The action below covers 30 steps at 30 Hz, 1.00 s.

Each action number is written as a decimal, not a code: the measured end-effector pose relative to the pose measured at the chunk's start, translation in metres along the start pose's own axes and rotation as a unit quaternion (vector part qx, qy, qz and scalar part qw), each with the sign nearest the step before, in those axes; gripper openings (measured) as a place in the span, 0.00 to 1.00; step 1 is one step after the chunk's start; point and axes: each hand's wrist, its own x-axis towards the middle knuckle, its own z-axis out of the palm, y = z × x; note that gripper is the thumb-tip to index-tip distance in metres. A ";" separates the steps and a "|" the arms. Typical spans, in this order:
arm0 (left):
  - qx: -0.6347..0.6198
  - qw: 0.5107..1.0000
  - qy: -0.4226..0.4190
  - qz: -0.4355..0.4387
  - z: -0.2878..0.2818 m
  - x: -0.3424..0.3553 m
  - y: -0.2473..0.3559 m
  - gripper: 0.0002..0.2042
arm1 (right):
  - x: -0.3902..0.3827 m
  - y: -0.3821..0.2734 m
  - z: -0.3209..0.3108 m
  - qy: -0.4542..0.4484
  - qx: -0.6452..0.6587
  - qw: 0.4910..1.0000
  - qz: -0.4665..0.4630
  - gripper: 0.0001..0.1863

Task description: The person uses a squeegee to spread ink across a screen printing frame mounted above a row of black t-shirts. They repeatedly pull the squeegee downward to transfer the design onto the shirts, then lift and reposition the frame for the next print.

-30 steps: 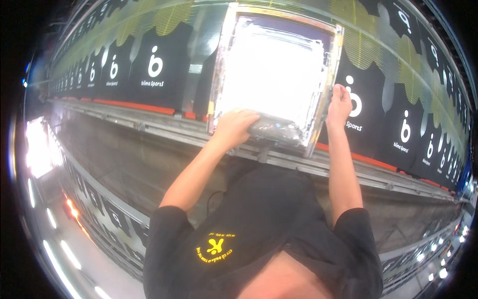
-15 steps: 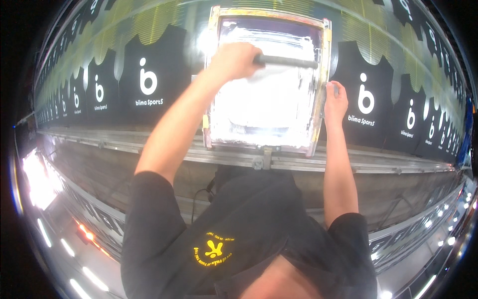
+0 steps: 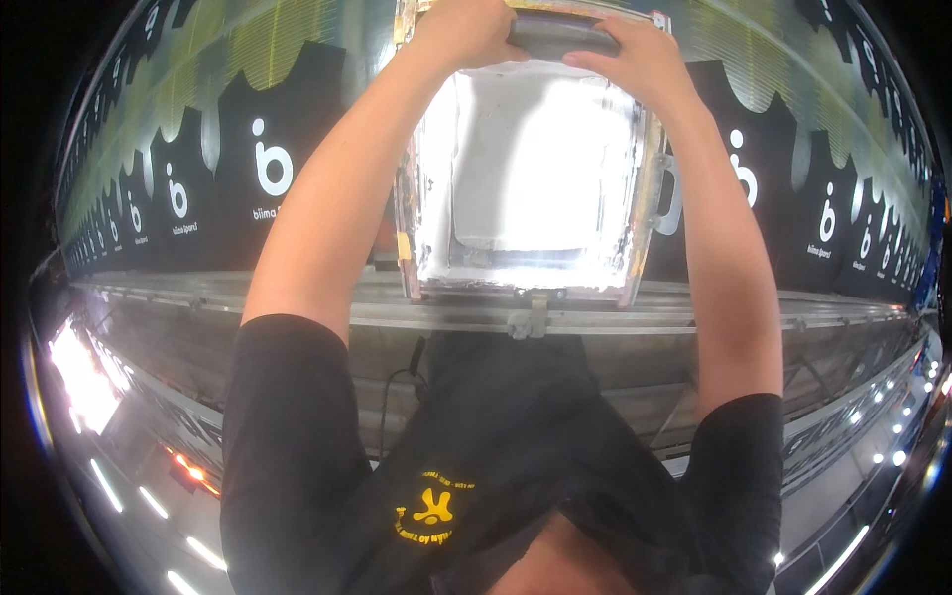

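A screen printing frame [image 3: 408, 223] with a worn, ink-smeared rim lies on the long table in front of me. Bright white ink [image 3: 555, 188] covers most of its mesh, with a greyer patch at the left. At the frame's far end, both hands grip a dark squeegee [image 3: 563, 38] lying crosswise. My left hand [image 3: 468, 32] is closed round its left end, thumb on the near side. My right hand [image 3: 643, 61] wraps its right end, its thumb also pressed to the near side. The squeegee's lower edge is hidden.
Black shirt pieces [image 3: 268, 139] with white prints line the table on both sides. A metal rail [image 3: 456, 315] runs along the near edge, with a clamp [image 3: 534, 319] below the frame. A grey handle [image 3: 669, 193] sticks out at the frame's right side.
My right hand has left the frame's right side and taken hold of the squeegee beside my left. The squeegee has moved farther away, toward the frame's far end.
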 end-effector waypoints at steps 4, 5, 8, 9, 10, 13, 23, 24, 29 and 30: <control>-0.033 0.999 0.023 -0.023 -0.003 -0.016 0.013 0.19 | 0.000 -0.004 0.015 -0.066 -0.058 0.995 0.037 0.29; -0.031 0.999 0.030 -0.022 0.000 -0.023 0.020 0.20 | -0.011 0.004 0.022 -0.087 -0.129 0.988 0.023 0.27; -0.010 1.000 0.004 -0.017 0.026 -0.071 0.040 0.21 | -0.066 -0.002 0.032 -0.035 -0.105 0.993 -0.032 0.23; -0.003 0.999 -0.017 -0.030 0.030 -0.091 0.053 0.19 | -0.090 -0.006 0.037 -0.003 -0.117 0.992 -0.054 0.23; -0.020 0.999 -0.031 -0.037 0.037 -0.113 0.065 0.19 | -0.114 -0.009 0.040 -0.004 -0.091 0.993 -0.075 0.24; -0.062 0.997 -0.002 -0.048 0.067 -0.193 0.099 0.15 | -0.196 -0.028 0.048 -0.009 -0.049 0.994 -0.099 0.19; -0.109 0.991 0.073 -0.018 0.092 -0.324 0.162 0.28 | -0.327 -0.078 0.036 -0.072 0.012 0.996 -0.058 0.28; -0.117 0.991 0.059 -0.012 0.084 -0.325 0.161 0.28 | -0.328 -0.082 0.028 -0.092 0.023 0.994 -0.060 0.27; -0.110 0.992 -0.052 0.025 0.037 -0.256 0.119 0.17 | -0.259 -0.068 -0.009 -0.079 0.041 0.994 -0.061 0.21; -0.093 0.993 -0.067 0.014 0.028 -0.223 0.108 0.20 | -0.236 -0.056 -0.005 -0.063 0.019 0.996 -0.062 0.18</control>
